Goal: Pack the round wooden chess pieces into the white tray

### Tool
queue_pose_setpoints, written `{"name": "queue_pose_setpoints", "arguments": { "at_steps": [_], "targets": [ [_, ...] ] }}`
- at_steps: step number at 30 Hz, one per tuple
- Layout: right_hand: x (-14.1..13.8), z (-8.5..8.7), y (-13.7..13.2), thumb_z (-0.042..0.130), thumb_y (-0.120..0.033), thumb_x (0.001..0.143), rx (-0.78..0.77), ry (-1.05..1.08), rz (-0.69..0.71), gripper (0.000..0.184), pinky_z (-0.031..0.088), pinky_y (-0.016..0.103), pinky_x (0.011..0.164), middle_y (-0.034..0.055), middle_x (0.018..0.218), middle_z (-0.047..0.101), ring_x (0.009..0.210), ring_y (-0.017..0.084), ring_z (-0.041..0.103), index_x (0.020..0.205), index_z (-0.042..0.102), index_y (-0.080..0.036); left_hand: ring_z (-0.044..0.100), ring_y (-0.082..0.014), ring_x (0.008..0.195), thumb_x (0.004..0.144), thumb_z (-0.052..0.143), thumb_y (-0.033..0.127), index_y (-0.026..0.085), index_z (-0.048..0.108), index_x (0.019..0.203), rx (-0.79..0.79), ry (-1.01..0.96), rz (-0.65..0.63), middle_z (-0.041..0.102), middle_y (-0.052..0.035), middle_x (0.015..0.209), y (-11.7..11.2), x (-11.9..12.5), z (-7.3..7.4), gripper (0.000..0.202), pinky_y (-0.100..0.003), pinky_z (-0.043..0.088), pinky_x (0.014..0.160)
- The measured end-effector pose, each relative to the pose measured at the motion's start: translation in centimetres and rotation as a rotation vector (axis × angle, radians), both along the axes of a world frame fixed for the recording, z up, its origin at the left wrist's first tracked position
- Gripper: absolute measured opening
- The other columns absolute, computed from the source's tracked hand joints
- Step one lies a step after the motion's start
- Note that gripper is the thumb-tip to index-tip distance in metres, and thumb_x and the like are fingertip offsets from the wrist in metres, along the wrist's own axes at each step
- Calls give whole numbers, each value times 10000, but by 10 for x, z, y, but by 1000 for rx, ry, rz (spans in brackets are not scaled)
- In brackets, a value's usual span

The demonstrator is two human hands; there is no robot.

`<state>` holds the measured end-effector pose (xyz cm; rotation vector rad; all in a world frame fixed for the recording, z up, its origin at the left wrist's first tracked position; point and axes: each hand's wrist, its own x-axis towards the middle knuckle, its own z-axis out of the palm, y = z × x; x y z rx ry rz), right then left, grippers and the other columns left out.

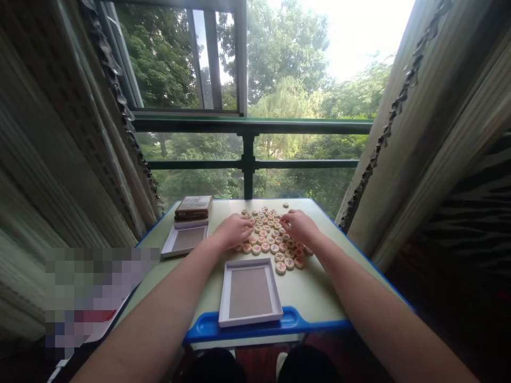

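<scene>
Pieces [262, 233] heaped between left hand [235, 231] and right hand [300, 226]

So, closest to me there's a white-walled tray [250, 292], overlapping the blue front edge of the table [313, 300]. Just past it are the pieces: round discs, mostly flat, so no long axis on any of them. The marks are too small to tell which way each one points. The heap's near end trails off beside the tray's right wall.

Left hand's at the heap's left side, fingers loosely curled; right hand's at the right side, fingers bent, tips down by the discs. Can't tell if either is gripping one.

Over left there's a side tray [187, 242], then a brown stack [194, 206] behind it. One lone disc [286, 205] sits near the far edge. Beyond that, green rail [191, 126] and trees [283, 48].
</scene>
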<state>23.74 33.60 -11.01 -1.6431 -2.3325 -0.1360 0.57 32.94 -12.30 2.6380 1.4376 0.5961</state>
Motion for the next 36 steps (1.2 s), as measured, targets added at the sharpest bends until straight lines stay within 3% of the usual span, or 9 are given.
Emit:
{"name": "queue_pose_setpoints", "arguments": {
  "at_steps": [3, 8, 15, 18, 20, 22, 24, 27, 36],
  "targets": [
    [2, -4, 0, 440, -321, 855, -44, 9, -16, 298, 380, 237, 699, 77, 951, 660, 883, 178, 560, 919, 705, -203, 541, -208, 985, 803, 506, 376, 205, 721, 857, -62, 17, -21, 668, -52, 998, 0, 1, -5, 280, -276, 402, 897],
    [10, -2, 5, 497, -282, 788, -254, 23, -78, 256, 374, 216, 584, 45, 876, 690, 724, 146, 588, 909, 714, -221, 532, -229, 996, 735, 586, 470, 239, 736, 793, -116, 60, -21, 647, -45, 1011, -3, 5, -6, 282, -289, 413, 878],
    [9, 3, 4, 495, -276, 811, -161, 108, -24, 265, 392, 205, 658, 58, 1008, 655, 809, 143, 581, 959, 710, -226, 527, -219, 1033, 764, 565, 439, 215, 705, 958, -119, 16, -25, 630, -64, 1083, -3, 7, -5, 328, -288, 399, 910],
    [6, 2, 2, 478, -278, 826, -149, 99, -23, 271, 385, 211, 632, 63, 1007, 639, 799, 144, 577, 967, 705, -231, 558, -199, 958, 801, 509, 402, 181, 698, 896, -115, -36, -9, 656, -70, 1001, -3, 4, 1, 306, -276, 413, 854],
    [4, 0, 1, 484, -278, 829, -153, 82, -5, 262, 384, 213, 630, 66, 1001, 631, 794, 144, 576, 957, 706, -228, 583, -178, 833, 807, 485, 410, 160, 678, 870, -191, -59, 75, 667, -70, 909, -5, -1, 9, 323, -263, 436, 753],
    [3, -2, 1, 506, -295, 825, -158, 69, 22, 247, 390, 215, 648, 67, 1001, 624, 800, 145, 576, 952, 706, -226, 587, -159, 718, 767, 518, 477, 165, 641, 965, -393, -63, 118, 671, -54, 863, -9, -8, 20, 390, -238, 433, 627],
    [2, -4, 1, 533, -318, 815, -151, 67, 67, 236, 398, 219, 687, 65, 997, 620, 820, 149, 573, 946, 707, -228, 586, -150, 697, 701, 580, 531, 179, 629, 994, -589, -39, 36, 668, -36, 857, -15, -16, 31, 460, -215, 417, 589],
    [0, -5, 0, 543, -315, 805, -150, 47, 122, 225, 402, 224, 717, 64, 977, 622, 841, 157, 570, 923, 712, -223, 583, -149, 728, 626, 655, 501, 191, 667, 929, -702, 70, -66, 667, -13, 839, -23, -27, 42, 433, -199, 398, 593],
    [-5, -9, -2, 550, -314, 782, -148, 13, 109, 226, 403, 234, 735, 68, 934, 634, 915, 193, 556, 911, 713, -224, 505, -124, 593, 617, 639, 382, 178, 691, 714, -774, 217, -14, 608, 14, 619, -18, -32, 30, 232, -203, 336, 508]
  ]
}}
